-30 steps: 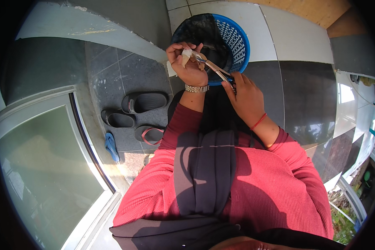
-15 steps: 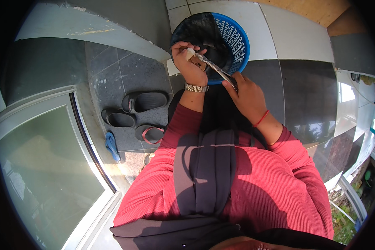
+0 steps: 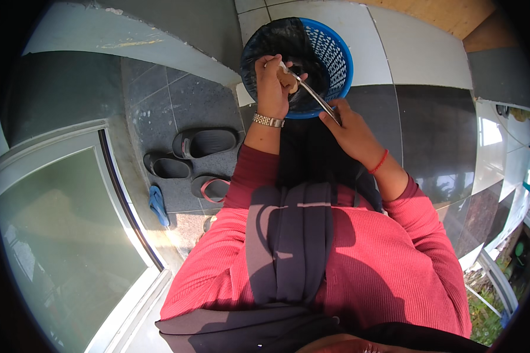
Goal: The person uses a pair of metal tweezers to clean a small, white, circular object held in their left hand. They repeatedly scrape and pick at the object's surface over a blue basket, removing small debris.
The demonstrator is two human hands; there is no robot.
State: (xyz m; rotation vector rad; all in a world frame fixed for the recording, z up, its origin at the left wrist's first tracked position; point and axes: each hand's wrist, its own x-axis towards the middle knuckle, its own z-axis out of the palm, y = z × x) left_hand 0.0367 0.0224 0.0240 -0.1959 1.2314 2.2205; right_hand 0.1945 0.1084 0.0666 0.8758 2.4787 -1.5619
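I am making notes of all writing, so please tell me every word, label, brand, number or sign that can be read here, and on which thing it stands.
No text can be read.
Uppermost dark slipper: a small mark, too small to tell whether it is lettering.
Shiny tool in the right hand: no readable text.
Blue basket: no visible writing.

Left hand (image 3: pixel 271 93) curled, right hand (image 3: pixel 355 133) gripping

The tiled floor (image 3: pixel 147 109) combines dark grey, white and black tiles. A round blue basket (image 3: pixel 337 59) with perforated walls stands on it. On the grey tiles at left lie two dark clogs (image 3: pixel 212 144), a pink-strapped sandal (image 3: pixel 219 189) and a blue flip-flop (image 3: pixel 156 205).
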